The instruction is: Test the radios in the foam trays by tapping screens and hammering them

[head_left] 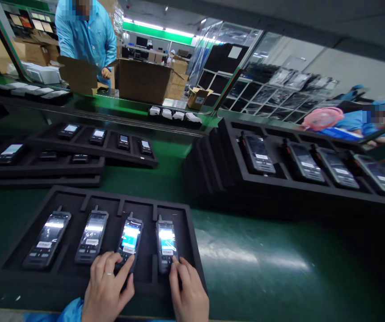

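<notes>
At six o'clock, nearest the camera, the left hand [107,290] rests its fingers, loosely spread and grasping nothing, on the keypad of the third handset [129,241], while the right hand [188,293] presses fingertips, equally unclenched, onto the fourth handset [166,243]. Both lit handsets lie in slots of a black foam tray [14,261] on the green bench [262,264]. Toward two o'clock sits a stacked tray of dark handsets [313,167]; at eleven o'clock, a person in blue [88,40] stands behind cardboard boxes [143,80].

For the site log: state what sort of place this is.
Most likely an electronics assembly or testing line. Handsets sit in black foam trays along a green conveyor belt, both hands press lit units, and a person in a blue smock works among cardboard cartons.
</notes>
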Motion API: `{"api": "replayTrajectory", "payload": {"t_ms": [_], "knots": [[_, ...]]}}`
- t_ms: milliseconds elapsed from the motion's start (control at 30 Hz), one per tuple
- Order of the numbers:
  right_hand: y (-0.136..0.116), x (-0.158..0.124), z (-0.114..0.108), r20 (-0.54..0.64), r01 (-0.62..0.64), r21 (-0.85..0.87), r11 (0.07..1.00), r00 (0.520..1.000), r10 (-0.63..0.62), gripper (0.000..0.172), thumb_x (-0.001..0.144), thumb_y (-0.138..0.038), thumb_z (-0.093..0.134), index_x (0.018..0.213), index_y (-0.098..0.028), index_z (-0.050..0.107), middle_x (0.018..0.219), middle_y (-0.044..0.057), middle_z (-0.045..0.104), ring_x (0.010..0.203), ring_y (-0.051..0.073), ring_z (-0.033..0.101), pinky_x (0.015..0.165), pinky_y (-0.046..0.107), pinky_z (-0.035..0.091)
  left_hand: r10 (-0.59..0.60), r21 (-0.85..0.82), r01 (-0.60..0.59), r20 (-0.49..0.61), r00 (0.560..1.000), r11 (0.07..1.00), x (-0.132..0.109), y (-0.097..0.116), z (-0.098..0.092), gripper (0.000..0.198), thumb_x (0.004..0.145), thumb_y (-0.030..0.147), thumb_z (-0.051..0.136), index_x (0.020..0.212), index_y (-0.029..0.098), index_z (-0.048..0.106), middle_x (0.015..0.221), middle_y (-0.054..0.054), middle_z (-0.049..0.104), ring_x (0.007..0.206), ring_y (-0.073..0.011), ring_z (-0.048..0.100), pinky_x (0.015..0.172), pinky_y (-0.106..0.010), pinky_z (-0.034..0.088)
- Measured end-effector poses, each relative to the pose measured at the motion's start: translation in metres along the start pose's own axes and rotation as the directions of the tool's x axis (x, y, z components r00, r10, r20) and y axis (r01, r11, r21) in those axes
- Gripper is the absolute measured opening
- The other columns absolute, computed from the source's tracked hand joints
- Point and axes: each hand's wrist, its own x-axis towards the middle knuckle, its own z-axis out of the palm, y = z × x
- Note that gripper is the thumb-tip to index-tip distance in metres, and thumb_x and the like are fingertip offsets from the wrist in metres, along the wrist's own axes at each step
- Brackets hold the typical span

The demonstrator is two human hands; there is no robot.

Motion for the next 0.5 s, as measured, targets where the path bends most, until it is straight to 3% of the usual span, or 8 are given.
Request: {"api": "replayTrajectory", "payload": {"t_ms": [167,267,500], "knots": [[0.001,-0.002,-0.004,0.021,0.005,0.006,1.0,1.0,-0.005,0.028,0.098,-0.033,0.038,0.102,-0.019,0.063,0.097,0.009,0.068,0.082,0.018,0.067,0.073,0.028,0.054,0.141,0.091,-0.146,0.061,0.988,0.985,-0.001,-0.008,-0.004,0.029,0.082,0.023,0.062,0.111,0.023,0.066,0.099,-0.008,0.052,0.097,-0.0261,0.05,0.086,-0.039,0.038],[0.003,0.004,-0.012,0.058,0.016,0.008,1.0,0.998,-0.017,0.025,0.098,-0.033,0.04,0.107,-0.022,0.061,0.101,0.007,0.068,0.085,0.018,0.067,0.074,0.027,0.055,0.137,0.081,-0.145,0.097,0.986,0.986,0.005,-0.008,-0.008,0.031,0.081,0.023,0.061,0.111,0.022,0.064,0.102,-0.009,0.05,0.099,-0.028,0.049,0.084,-0.041,0.039],[0.001,0.043,-0.014,0.161,-0.028,0.023,0.999,0.987,0.024,0.041,0.096,-0.036,0.041,0.132,-0.017,0.042,0.112,0.01,0.064,0.097,0.023,0.062,0.08,0.036,0.057,-0.101,0.077,0.091,0.138,0.985,0.993,0.048,0.004,-0.008,0.057,0.088,0.037,0.051,0.138,0.014,0.037,0.115,-0.016,0.044,0.115,-0.0355,0.041,0.091,-0.052,0.038]]}}
